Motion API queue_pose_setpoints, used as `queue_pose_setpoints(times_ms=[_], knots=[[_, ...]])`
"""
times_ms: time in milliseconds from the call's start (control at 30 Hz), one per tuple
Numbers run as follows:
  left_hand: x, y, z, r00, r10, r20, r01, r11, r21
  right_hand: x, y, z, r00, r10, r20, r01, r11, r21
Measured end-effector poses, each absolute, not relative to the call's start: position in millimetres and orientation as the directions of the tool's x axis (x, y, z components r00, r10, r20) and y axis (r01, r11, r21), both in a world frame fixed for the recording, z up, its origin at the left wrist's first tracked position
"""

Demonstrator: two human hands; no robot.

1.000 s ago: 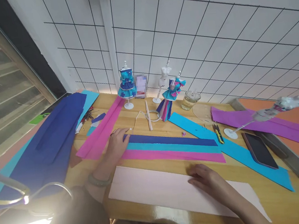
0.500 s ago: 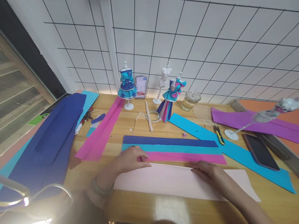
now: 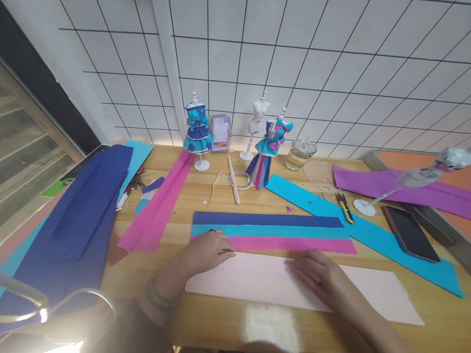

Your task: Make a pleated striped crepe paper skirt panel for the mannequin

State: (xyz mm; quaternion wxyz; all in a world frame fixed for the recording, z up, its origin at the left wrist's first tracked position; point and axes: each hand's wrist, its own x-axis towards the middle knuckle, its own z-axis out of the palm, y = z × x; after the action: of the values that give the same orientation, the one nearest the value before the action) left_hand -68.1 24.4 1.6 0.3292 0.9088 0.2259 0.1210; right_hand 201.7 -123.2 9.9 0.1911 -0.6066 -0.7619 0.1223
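Surface: wooden, strewn with paper strips.
Pale pink sheet: flat at the near edge, just below the stacked navy, teal and magenta strips; uncut and unfolded, by the look of it.
Right hand: fingers spread flat, pressing the sheet.
Left hand: fingers loosely curled at the sheet's far-left corner; grip unclear.
Near-left: lost to glare.

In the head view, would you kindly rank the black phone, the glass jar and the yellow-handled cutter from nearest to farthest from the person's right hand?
From the right hand:
1. Yellow-handled cutter, up and to its right.
2. Black phone, farther right.
3. Glass jar, by the back wall.
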Motion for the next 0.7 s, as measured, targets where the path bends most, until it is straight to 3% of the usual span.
queue_pose_setpoints(times_ms=[167, 300, 400, 567, 700], knots=[[-67, 24, 3, 0.874, 0.479, 0.077, 0.326, -0.699, 0.637, 166, -130, 18, -0.228, 0.974, -0.009, 0.849, 0.195, -0.492], [-67, 21, 5, 0.861, 0.505, 0.06, 0.348, -0.671, 0.654, 159, -135, 16, -0.184, 0.981, -0.066, 0.869, 0.131, -0.477], [-66, 20, 7, 0.86, 0.508, 0.051, 0.355, -0.666, 0.656, 162, -136, 10, -0.189, 0.982, 0.02, 0.914, 0.184, -0.362], [-67, 20, 4, 0.858, 0.507, 0.077, 0.343, -0.679, 0.649, 166, -137, 2, -0.349, 0.928, 0.131, 0.932, 0.359, -0.057], [-67, 21, 1, 0.862, 0.496, 0.105, 0.333, -0.711, 0.619, 168, -137, 1, -0.423, 0.892, 0.156, 0.906, 0.422, 0.046]])
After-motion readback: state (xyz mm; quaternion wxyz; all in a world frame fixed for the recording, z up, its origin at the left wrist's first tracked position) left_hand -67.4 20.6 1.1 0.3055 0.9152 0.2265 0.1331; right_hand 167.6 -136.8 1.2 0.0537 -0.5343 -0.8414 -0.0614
